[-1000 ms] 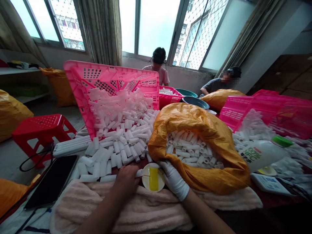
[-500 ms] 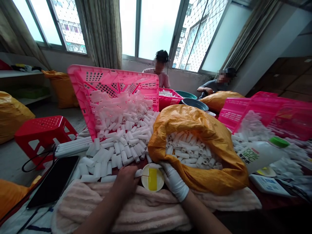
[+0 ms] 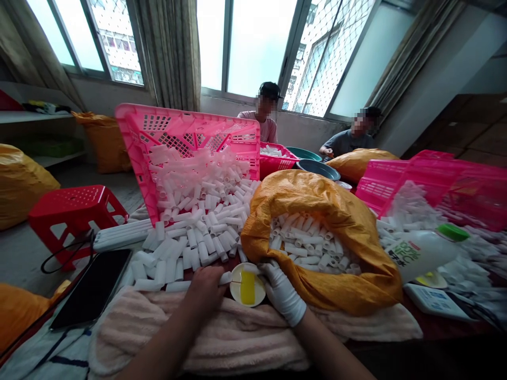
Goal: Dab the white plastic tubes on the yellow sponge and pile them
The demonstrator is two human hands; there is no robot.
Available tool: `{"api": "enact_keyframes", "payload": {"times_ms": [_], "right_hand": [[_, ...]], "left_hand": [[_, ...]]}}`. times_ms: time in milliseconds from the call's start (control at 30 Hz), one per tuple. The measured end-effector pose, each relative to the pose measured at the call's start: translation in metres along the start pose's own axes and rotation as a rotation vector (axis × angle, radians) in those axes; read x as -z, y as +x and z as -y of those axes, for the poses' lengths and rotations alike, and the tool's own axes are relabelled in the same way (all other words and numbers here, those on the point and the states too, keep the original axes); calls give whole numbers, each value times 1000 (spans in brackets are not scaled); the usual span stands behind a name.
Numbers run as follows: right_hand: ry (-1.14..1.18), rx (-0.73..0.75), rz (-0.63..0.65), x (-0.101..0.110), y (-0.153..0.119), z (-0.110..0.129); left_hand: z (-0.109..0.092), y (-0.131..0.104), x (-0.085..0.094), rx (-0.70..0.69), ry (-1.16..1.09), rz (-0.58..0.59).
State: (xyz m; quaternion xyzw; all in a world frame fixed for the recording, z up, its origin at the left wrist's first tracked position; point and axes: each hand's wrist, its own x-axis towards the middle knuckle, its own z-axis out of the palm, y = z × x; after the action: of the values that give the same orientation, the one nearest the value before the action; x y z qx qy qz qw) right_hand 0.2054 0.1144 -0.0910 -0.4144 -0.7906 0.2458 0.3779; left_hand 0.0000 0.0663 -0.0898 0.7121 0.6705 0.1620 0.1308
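Note:
My left hand (image 3: 205,287), bare, is closed around a short white tube (image 3: 225,278) whose end points right. My right hand (image 3: 282,293), in a white glove, pinches another white tube (image 3: 252,268) that lies across the top of a small round dish (image 3: 236,295). The pale dish sits between both hands and holds a yellow block (image 3: 247,289). A thin brownish line crosses from the dish's left side to the block; what it is I cannot make out. Right behind my gloved hand stands an orange woven sack (image 3: 301,287), its rolled mouth showing many white tubes (image 3: 304,240).
A tilted pink crate (image 3: 186,119) spills loose tubes (image 3: 202,232) at left. A phone (image 3: 93,287) and red stool (image 3: 75,206) are farther left. A green-capped bottle (image 3: 423,250) leans at right beside a white device (image 3: 435,302). A pinkish towel (image 3: 222,338) lies in front. Two people sit opposite.
The view has shifted slightly, so the scene sits a little to the right at left. Both hands keep their places at the dish, each still on its tube.

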Motion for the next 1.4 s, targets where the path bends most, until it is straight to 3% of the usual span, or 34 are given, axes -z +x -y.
{"api": "enact_keyframes", "payload": {"times_ms": [367,1000,1400], "right_hand": [[65,-9,-49,-7,-1,-6],[130,-145,29,0,2,-2],[98,-64,-37,-5,-1,-14]], "left_hand": [[3,-1,-2,-6,-12,-7],[5,0,-3,-36,-4,-27],[5,0,-3,-18,-3,-16]]}}
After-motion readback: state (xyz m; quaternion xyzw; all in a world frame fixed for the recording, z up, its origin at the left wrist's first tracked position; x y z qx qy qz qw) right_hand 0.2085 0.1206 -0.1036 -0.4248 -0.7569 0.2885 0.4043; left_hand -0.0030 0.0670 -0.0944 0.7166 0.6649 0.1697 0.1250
